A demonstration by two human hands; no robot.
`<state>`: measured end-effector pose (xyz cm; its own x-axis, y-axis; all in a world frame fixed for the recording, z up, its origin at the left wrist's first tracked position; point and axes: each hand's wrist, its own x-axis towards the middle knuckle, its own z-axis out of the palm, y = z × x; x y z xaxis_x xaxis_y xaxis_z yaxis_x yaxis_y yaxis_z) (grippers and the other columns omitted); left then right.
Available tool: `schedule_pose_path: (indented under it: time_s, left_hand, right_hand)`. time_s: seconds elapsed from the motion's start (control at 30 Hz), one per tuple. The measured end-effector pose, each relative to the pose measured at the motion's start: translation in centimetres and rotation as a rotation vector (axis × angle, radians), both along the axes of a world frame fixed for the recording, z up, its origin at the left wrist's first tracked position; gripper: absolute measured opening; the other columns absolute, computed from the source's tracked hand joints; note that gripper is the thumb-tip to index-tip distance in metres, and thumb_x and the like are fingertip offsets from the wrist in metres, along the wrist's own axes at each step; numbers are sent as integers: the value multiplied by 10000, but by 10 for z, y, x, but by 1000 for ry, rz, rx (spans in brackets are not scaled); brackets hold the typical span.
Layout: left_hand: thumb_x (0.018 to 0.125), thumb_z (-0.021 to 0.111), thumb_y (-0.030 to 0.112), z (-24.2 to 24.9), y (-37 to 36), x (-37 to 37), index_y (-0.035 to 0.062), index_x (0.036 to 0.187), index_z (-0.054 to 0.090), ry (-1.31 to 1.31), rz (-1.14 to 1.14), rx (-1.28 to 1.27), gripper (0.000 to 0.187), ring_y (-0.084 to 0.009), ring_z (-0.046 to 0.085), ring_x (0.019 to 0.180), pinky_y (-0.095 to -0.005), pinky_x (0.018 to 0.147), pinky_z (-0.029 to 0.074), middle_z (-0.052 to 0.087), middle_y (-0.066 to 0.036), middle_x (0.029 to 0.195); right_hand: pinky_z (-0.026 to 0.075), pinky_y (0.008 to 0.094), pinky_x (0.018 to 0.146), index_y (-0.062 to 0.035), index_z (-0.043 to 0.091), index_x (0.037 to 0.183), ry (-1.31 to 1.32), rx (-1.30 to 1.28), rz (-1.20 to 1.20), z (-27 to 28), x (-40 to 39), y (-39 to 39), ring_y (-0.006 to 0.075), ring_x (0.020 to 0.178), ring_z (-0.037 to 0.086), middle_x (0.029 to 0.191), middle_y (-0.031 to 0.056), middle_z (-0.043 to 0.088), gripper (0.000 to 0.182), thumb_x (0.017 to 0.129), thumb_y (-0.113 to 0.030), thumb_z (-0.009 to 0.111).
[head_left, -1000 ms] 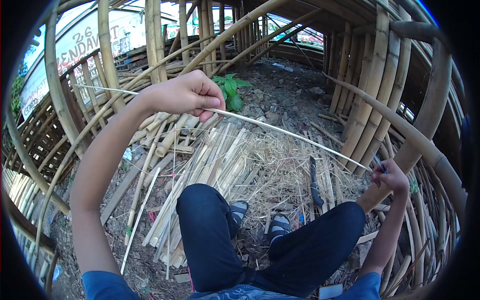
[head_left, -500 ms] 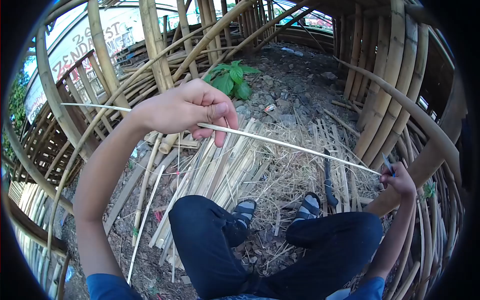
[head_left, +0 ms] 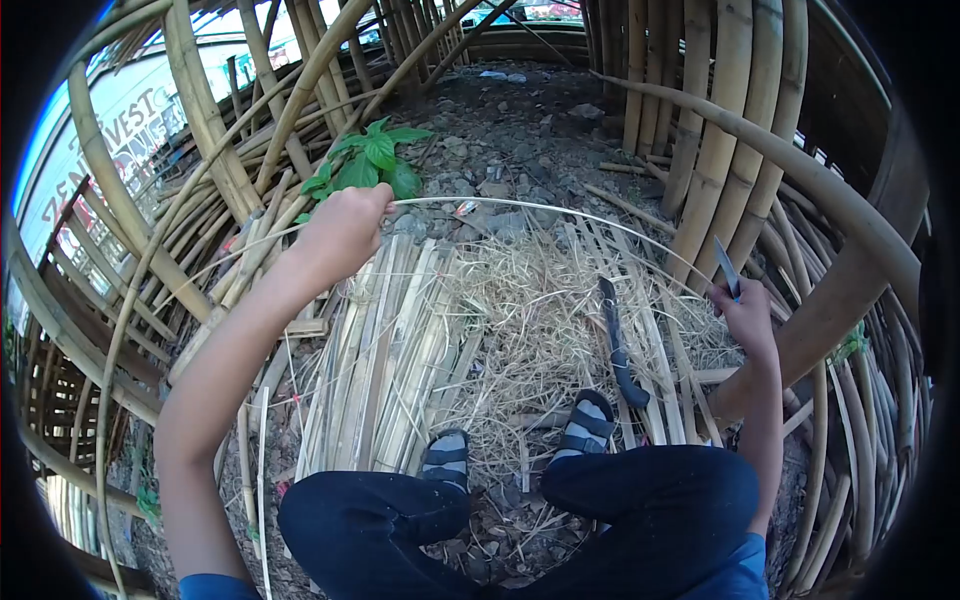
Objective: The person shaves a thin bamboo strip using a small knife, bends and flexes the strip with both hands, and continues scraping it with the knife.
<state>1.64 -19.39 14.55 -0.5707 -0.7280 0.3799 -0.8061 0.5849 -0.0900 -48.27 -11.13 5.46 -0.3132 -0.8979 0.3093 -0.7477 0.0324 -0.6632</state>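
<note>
A thin bamboo strip point(head_left: 560, 208) arches upward between my two hands. My left hand point(head_left: 345, 230) is closed around it, and the strip's tail runs on past the wrist to the left. At the right, my right hand point(head_left: 745, 312) is closed on a small knife point(head_left: 727, 266) whose blade points up. The strip's far end meets the fingers of that hand, beside the blade. Below the strip lie a pile of pale shavings point(head_left: 530, 310) and several split bamboo slats point(head_left: 385, 350).
A dark-handled machete point(head_left: 612, 320) lies on slats just ahead of my sandalled feet point(head_left: 585, 425). Bamboo poles point(head_left: 715, 140) stand at the right, with a curved pole point(head_left: 800, 185) crossing them. A green plant point(head_left: 375, 155) grows from the rubble behind my left hand.
The strip was nearly straight and now bows upward. My left hand has turned over, its knuckles now up, and moved left and down in view. The whole view has shifted.
</note>
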Motion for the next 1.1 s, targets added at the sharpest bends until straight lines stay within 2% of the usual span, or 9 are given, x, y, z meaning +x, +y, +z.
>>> schedule_pose_path:
  time_s: [0.1,0.33,0.47,0.63,0.77,0.83,0.93,1.03,1.1]
  left_hand:
    - [761,513,-82,-22,-54,-16,-17,902,532,239,-56,-424,156,-378,613,728,-446,642,482,608,-209,765]
    - [714,506,-113,-20,-117,-45,-5,890,534,359,-88,-665,209,-334,611,690,-412,628,489,592,-167,720]
    - [716,512,-109,-42,-125,-68,-4,889,541,448,-65,-672,204,-328,612,680,-409,614,484,598,-158,717]
    - [666,548,-92,-58,-125,-72,17,840,533,435,11,-621,206,-319,626,730,-415,636,503,619,-147,753]
    - [714,561,-44,-49,-123,-53,12,852,584,106,-99,-332,150,-361,607,760,-456,741,479,621,-154,774]
    - [822,616,152,-31,-112,-59,52,815,665,-260,13,-10,112,-306,628,892,-424,758,449,665,-140,809]
    - [879,497,582,-6,-69,-109,156,1093,683,-417,22,107,512,-225,582,1074,-445,912,361,657,-41,1095]
    - [907,507,470,6,-2,-174,167,1232,597,-401,-229,85,453,-240,505,1137,-575,917,313,586,-51,1225]
    - [902,515,464,-22,16,-157,170,1235,595,-263,-152,211,451,-248,502,1141,-577,918,315,587,-55,1223]
  right_hand:
    - [419,333,533,-1,636,758,-25,-146,-176,-26,26,-7,161,531,566,585,66,598,206,836,-184,688]
    - [447,423,597,-24,619,1009,407,-647,-285,-84,27,-11,344,687,630,741,145,651,179,835,-69,621]
    - [439,410,601,-26,626,1006,81,-244,-303,-103,45,-9,320,653,617,734,169,631,217,796,9,583]
    - [422,402,581,-31,628,866,26,-298,-368,-118,46,-16,324,580,581,666,158,602,60,827,-66,598]
    - [405,434,578,-25,592,831,313,-386,-371,-141,-5,-31,373,630,561,677,184,576,36,841,-55,575]
    - [414,444,588,-6,580,888,471,-349,-195,-155,-31,-31,395,661,567,729,198,606,65,827,-4,557]
    - [500,382,711,17,646,955,383,-258,-110,-202,-66,-42,279,799,669,839,156,687,152,911,-48,515]
    - [496,451,694,-9,647,899,596,-104,-134,-236,-74,-67,323,792,664,845,144,696,164,867,-149,568]
    - [493,450,691,-9,647,891,639,-49,3,-264,-82,-82,324,784,661,837,144,694,166,869,-155,570]
